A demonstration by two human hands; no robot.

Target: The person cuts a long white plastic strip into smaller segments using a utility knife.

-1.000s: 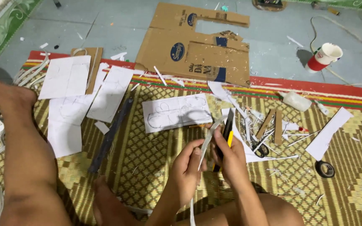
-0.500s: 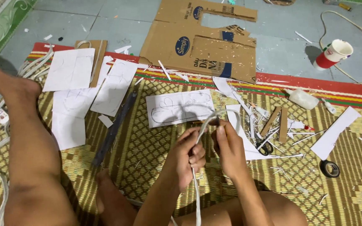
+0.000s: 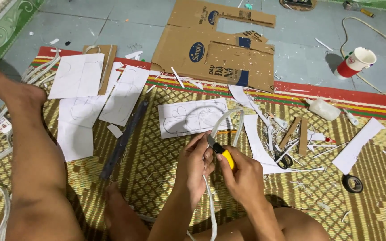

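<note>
My left hand [image 3: 194, 166] grips a pale flexible strip [image 3: 227, 118] that arcs up from my fingers and also trails down between my legs. My right hand [image 3: 243, 175] holds a yellow-handled utility knife [image 3: 222, 152], its blade tip against the strip just above my left fingers. Behind the hands, a white sheet with pencilled outlines [image 3: 193, 117] lies on the woven mat [image 3: 157, 160].
Several white paper sheets [image 3: 77, 76] lie at left beside my outstretched leg [image 3: 32, 147]. A long dark ruler [image 3: 125, 139], scissors [image 3: 283, 157], cardboard strips [image 3: 296, 132], a tape roll [image 3: 352, 182], a glue bottle [image 3: 323, 109], cut cardboard [image 3: 217, 49] and a red-and-white cup [image 3: 356, 61] surround me.
Both hands have shifted slightly right and lower in view. The knife blade has come onto the strip, and the strip's upper loop now arcs over the outlined sheet.
</note>
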